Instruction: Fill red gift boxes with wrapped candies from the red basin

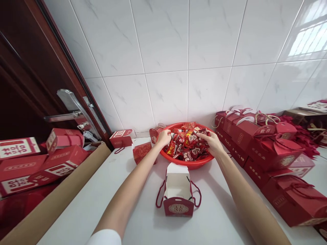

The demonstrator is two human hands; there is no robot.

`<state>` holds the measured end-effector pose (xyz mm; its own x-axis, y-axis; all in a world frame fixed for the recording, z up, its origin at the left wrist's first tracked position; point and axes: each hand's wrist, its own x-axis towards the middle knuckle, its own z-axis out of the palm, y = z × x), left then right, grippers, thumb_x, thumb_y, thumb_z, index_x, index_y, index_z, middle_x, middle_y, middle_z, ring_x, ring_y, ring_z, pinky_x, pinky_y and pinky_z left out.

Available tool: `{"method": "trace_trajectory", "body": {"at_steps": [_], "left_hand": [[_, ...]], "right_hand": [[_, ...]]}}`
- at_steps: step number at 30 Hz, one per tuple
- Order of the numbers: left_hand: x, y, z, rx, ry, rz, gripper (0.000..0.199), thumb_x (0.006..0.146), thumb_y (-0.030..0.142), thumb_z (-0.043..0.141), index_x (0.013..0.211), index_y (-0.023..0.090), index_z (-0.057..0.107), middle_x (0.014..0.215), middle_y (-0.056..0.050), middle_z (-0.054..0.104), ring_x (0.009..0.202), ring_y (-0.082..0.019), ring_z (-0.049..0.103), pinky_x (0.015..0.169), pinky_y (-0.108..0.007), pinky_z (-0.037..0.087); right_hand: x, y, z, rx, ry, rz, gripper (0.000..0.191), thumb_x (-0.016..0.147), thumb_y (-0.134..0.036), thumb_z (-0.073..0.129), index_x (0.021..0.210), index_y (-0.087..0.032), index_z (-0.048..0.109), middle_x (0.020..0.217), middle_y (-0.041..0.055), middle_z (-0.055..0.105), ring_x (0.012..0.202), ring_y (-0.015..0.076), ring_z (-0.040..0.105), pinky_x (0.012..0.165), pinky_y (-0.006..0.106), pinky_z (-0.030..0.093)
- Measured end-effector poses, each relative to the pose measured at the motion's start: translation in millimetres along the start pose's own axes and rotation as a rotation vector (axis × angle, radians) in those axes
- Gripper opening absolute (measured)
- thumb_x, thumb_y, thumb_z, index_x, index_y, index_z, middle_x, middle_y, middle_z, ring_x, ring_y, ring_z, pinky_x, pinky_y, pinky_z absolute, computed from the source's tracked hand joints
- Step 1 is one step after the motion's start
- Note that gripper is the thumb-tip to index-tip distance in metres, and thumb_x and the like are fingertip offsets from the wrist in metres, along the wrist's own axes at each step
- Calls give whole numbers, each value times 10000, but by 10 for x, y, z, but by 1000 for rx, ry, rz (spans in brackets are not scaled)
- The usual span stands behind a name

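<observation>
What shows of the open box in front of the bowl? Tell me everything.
The open box is dark red outside, white inside, and looks like folded card. Its near side carries a pale printed oval below a narrow slot. A dark red cord loops out on each side. The top is open, a white flap raised at the back. It stands upright on the white surface, near the bowl; whether they touch is unclear. Neither the left hand nor right hand touches it.
</observation>
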<state>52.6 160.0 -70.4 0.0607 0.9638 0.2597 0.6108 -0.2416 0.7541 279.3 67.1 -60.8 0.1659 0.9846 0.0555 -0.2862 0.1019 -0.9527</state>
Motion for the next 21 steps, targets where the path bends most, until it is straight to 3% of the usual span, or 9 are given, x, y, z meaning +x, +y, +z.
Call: {"method": "trace_trajectory", "body": {"at_steps": [3,5,9,13,17,21], "left_hand": [[56,52,63,160,-54,-20,87,750,111,655,783,174,707,860,-96,754,941,-276,679,845,-344,470],[57,77,98,245,-83,-18,73,731,128,694,794,166,689,904,-108,748,937,-278,675,814,-327,462],[10,94,112,369,-100,-28,214,730,229,746,910,144,667,1066,-161,716,1021,-301,653,793,-315,454],[-40,139,82,477,-80,-49,318,728,333,767,948,133,654,1060,-180,705,998,-307,654,755,-313,452],[-65,200,49,449,-100,-56,160,784,321,708,735,180,650,817,-84,727,838,-238,665,704,-291,450],[-79,209,26,239,-119,-72,217,820,316,665,645,190,652,693,-29,712,716,-183,654,655,-263,451]], "right_hand": [[0,-14,2,17,55,-46,360,524,-358,872,714,-208,606,678,0,662,633,161,636,483,237,470],[3,-24,2,33,69,-31,320,546,-355,850,703,-209,613,688,10,674,651,165,639,496,238,484],[22,-29,2,87,79,9,221,567,-284,795,692,-209,628,709,27,706,662,169,651,509,237,523],[34,-28,6,113,60,17,160,608,-254,753,689,-216,621,725,37,727,707,202,693,508,250,552],[16,-51,27,121,67,54,128,640,-222,729,686,-205,611,681,33,718,701,201,709,501,234,558],[-10,-76,51,127,70,79,110,661,-194,722,698,-193,619,664,37,718,645,179,690,479,222,552]]}}
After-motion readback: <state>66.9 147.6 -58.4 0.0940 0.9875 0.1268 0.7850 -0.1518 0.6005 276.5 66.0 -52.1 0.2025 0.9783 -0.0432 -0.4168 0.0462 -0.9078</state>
